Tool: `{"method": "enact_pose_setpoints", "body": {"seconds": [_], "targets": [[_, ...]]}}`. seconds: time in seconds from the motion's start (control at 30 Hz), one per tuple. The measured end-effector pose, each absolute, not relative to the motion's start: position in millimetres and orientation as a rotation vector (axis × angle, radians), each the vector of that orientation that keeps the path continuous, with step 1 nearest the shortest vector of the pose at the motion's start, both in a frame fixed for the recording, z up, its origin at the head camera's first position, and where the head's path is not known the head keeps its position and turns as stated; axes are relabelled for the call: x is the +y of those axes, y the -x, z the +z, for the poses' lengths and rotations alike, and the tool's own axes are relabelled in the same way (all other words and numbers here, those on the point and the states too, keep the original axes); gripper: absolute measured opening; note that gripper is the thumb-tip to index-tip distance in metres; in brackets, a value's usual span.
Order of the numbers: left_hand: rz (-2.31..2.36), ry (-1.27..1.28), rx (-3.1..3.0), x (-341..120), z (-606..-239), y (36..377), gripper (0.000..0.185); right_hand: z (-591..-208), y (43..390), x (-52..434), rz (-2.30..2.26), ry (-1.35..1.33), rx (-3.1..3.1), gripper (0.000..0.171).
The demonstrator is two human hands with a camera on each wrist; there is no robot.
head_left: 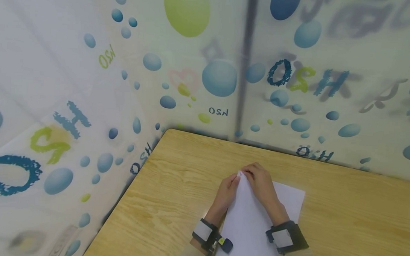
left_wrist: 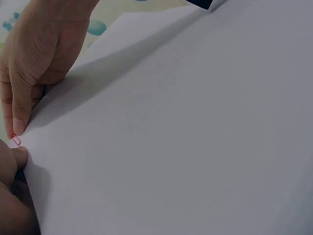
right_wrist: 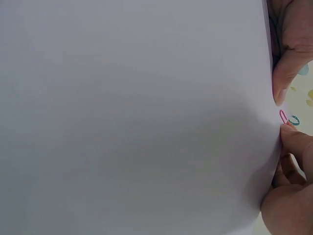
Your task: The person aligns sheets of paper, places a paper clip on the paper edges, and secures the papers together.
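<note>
A wooden table (head_left: 175,202) was set into a corner formed by two pale walls (head_left: 57,81), printed with blue and green bubbles and letters. A dark seam (head_left: 246,65) was seen between them.

Mirrored "H2O" lettering covers the curtain (head_left: 90,101).

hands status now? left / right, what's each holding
Left hand: pinching the corner of the white paper, beside the red paper clip.
Right hand: fingertips pinching the same paper corner at the paper clip.

Black wrist straps, seemingly beige sleeves.
</note>
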State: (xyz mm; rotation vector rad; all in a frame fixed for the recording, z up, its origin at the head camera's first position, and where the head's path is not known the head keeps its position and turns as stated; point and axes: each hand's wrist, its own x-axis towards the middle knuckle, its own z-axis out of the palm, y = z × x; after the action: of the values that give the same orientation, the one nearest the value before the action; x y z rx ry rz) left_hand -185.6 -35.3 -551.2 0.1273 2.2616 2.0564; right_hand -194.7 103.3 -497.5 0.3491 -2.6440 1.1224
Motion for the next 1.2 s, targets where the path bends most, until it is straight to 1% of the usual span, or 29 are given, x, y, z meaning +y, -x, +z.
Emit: {"method": "enact_pose_setpoints", "body": {"seconds": [0.63,0.87,1.2], "targets": [[2.101,-0.147,2.178,-39.4,-551.7,184.2,0.028,-495.9,194.7,103.4,1.089,-0.376,-2.679,0.011],[2.074,-0.124,2.194,-39.9,-549.1,183.7,0.028,-495.6,193.0,102.5,1.098,-0.389,-2.675,0.015],[2.084,-0.126,2.179,-40.8,-550.8,184.8,0.027,-498.0,194.0,102.0,1.085,-0.411,-2.645,0.013]]}}
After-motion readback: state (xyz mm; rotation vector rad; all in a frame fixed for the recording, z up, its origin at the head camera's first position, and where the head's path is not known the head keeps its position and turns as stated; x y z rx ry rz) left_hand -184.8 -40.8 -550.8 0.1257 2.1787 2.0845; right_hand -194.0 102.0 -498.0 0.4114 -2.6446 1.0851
